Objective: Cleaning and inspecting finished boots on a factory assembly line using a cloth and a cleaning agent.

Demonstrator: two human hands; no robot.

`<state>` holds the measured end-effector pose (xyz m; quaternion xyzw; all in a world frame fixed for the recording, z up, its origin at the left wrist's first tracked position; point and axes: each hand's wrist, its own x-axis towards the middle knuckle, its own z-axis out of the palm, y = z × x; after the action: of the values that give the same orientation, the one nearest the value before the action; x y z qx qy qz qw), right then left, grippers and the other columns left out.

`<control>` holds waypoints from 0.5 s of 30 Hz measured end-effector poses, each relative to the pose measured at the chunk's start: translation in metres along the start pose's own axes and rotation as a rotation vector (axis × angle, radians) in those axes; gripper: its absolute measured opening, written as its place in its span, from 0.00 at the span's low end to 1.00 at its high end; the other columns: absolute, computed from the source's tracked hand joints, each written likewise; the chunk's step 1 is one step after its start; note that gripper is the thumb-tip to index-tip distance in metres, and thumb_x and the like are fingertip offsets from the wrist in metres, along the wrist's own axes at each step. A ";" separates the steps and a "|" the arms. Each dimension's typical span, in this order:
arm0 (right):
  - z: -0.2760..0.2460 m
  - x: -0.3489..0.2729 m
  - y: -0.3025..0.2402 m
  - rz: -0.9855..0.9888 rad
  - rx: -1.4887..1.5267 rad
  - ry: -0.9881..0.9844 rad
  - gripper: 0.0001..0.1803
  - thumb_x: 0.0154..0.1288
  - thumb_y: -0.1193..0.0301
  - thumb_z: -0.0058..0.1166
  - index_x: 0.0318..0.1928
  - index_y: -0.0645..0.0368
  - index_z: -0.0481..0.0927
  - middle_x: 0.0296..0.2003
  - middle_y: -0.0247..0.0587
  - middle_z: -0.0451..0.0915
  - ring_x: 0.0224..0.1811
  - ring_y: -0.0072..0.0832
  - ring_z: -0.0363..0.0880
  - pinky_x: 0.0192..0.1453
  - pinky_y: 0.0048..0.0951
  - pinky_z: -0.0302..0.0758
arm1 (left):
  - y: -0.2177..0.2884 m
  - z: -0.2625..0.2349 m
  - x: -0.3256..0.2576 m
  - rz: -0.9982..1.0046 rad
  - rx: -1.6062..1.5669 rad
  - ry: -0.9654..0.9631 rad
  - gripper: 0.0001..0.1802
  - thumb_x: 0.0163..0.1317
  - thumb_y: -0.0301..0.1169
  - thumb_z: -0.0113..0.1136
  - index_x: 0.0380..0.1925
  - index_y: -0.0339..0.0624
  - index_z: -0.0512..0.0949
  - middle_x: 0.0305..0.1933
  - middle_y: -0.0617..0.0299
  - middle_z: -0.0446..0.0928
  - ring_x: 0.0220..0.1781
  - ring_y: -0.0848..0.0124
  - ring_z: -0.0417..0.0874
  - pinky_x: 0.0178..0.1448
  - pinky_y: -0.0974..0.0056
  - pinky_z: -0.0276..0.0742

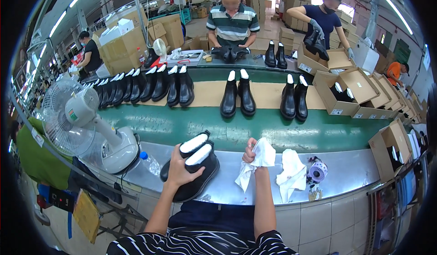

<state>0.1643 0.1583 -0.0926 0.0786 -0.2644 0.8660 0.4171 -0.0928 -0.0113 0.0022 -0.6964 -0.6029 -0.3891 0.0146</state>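
My left hand [183,170] grips a pair of black ankle boots [196,187] by their tops, at the near edge of the metal table. White stuffing [199,154] fills the boots' openings. A white cloth [264,153] is bunched in my right hand [250,152], which is closed around it, with one end hanging down toward the table. Right of that hand lies a second white cloth [292,172], crumpled on the metal surface. Several pairs of black boots stand upright along the green conveyor belt, among them a middle pair [237,95] and a right pair [294,99].
A white fan [86,118] and a plastic bottle [150,163] stand at the left. A small purple fan [317,171] rests right of the cloths. Open boot boxes [339,100] line the right side. Across the green belt [273,130], two people handle boots.
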 end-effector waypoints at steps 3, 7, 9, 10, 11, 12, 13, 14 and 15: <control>0.030 -0.033 0.020 0.026 -0.235 0.076 0.19 0.73 0.54 0.38 0.38 0.59 0.67 0.13 0.24 0.50 0.10 0.15 0.45 0.15 0.24 0.43 | -0.012 0.010 -0.021 0.024 0.041 -0.008 0.31 0.39 0.42 0.75 0.47 0.43 0.84 0.59 0.41 0.69 0.63 0.44 0.68 0.67 0.48 0.64; 0.051 -0.087 0.040 -0.034 -0.388 0.382 0.18 0.73 0.56 0.38 0.37 0.58 0.68 0.13 0.23 0.51 0.10 0.15 0.45 0.14 0.23 0.43 | -0.027 0.012 -0.027 -0.038 -0.117 0.028 0.32 0.39 0.42 0.76 0.47 0.41 0.83 0.64 0.39 0.65 0.65 0.43 0.66 0.69 0.48 0.63; 0.058 -0.106 0.047 -0.136 -0.434 0.666 0.16 0.73 0.57 0.39 0.37 0.56 0.70 0.14 0.23 0.55 0.10 0.16 0.48 0.14 0.23 0.46 | -0.028 0.016 -0.026 -0.035 -0.110 0.024 0.31 0.39 0.42 0.77 0.46 0.40 0.84 0.67 0.37 0.61 0.68 0.41 0.63 0.71 0.48 0.61; 0.061 -0.110 0.055 -0.221 -0.447 0.909 0.16 0.73 0.57 0.40 0.37 0.55 0.72 0.14 0.24 0.57 0.10 0.17 0.49 0.15 0.23 0.49 | -0.030 0.018 -0.028 -0.037 -0.098 0.017 0.30 0.40 0.42 0.77 0.45 0.39 0.84 0.70 0.36 0.58 0.70 0.41 0.61 0.72 0.48 0.59; 0.084 -0.109 0.055 -0.242 -0.346 1.064 0.16 0.74 0.58 0.38 0.32 0.52 0.70 0.13 0.25 0.58 0.10 0.19 0.50 0.15 0.26 0.51 | -0.027 0.021 -0.032 -0.075 -0.105 0.057 0.27 0.41 0.41 0.77 0.41 0.38 0.84 0.73 0.34 0.52 0.75 0.39 0.54 0.74 0.46 0.55; 0.052 -0.139 0.047 -0.177 -0.290 0.630 0.17 0.74 0.57 0.38 0.28 0.51 0.66 0.11 0.25 0.55 0.09 0.20 0.48 0.15 0.28 0.49 | -0.023 0.020 -0.035 -0.089 -0.077 0.082 0.25 0.43 0.41 0.76 0.40 0.38 0.84 0.75 0.34 0.49 0.77 0.36 0.47 0.75 0.42 0.51; 0.048 -0.146 0.044 -0.174 -0.253 0.445 0.18 0.74 0.57 0.39 0.27 0.51 0.64 0.11 0.26 0.54 0.09 0.20 0.46 0.16 0.28 0.47 | -0.018 0.019 -0.040 -0.129 -0.053 0.102 0.25 0.44 0.41 0.76 0.41 0.38 0.83 0.75 0.35 0.48 0.77 0.36 0.45 0.75 0.41 0.49; 0.044 -0.154 0.043 -0.171 -0.214 0.259 0.19 0.74 0.56 0.39 0.26 0.51 0.62 0.10 0.26 0.52 0.09 0.20 0.45 0.16 0.29 0.45 | -0.013 0.018 -0.046 -0.167 -0.027 0.122 0.25 0.45 0.41 0.76 0.42 0.38 0.83 0.75 0.35 0.48 0.78 0.35 0.43 0.75 0.40 0.48; 0.040 -0.160 0.043 -0.170 -0.138 0.174 0.22 0.74 0.54 0.40 0.24 0.52 0.62 0.10 0.25 0.51 0.09 0.20 0.42 0.17 0.29 0.42 | -0.010 0.014 -0.052 -0.157 -0.065 0.166 0.26 0.47 0.41 0.76 0.44 0.40 0.81 0.75 0.36 0.49 0.78 0.34 0.41 0.75 0.37 0.45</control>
<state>0.2305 0.0071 -0.1326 -0.0035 -0.2784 0.8110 0.5146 -0.0926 -0.0451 -0.0409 -0.6123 -0.6394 -0.4649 0.0113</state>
